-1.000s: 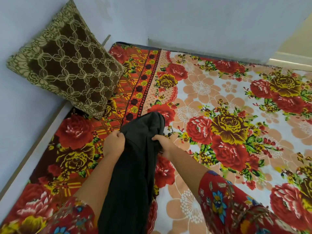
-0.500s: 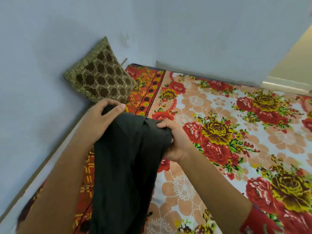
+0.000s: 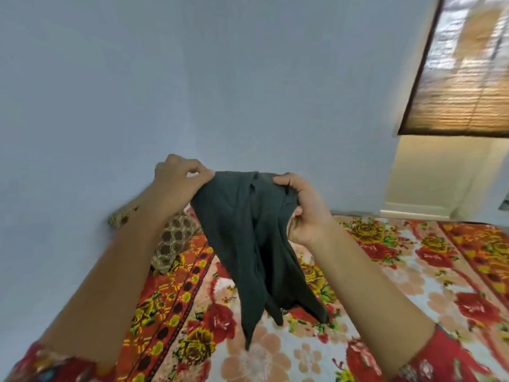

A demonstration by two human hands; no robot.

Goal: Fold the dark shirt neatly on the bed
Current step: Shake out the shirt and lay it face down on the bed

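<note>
The dark shirt (image 3: 248, 244) hangs bunched in the air above the bed (image 3: 413, 285), its lower ends dangling just over the floral sheet. My left hand (image 3: 179, 180) pinches the shirt's upper left edge with curled fingers. My right hand (image 3: 305, 210) grips the upper right edge, fabric gathered in the fist. Both hands are raised in front of the blue wall, about a shirt's width apart.
A brown and gold patterned pillow (image 3: 173, 238) leans against the wall at the bed's left corner, partly behind my left forearm. A covered window (image 3: 465, 70) is at the upper right. The floral sheet spreads out to the right.
Both hands have lifted the shirt higher, off the bed, and moved apart, spreading its top edge. The view has tilted up toward the wall.
</note>
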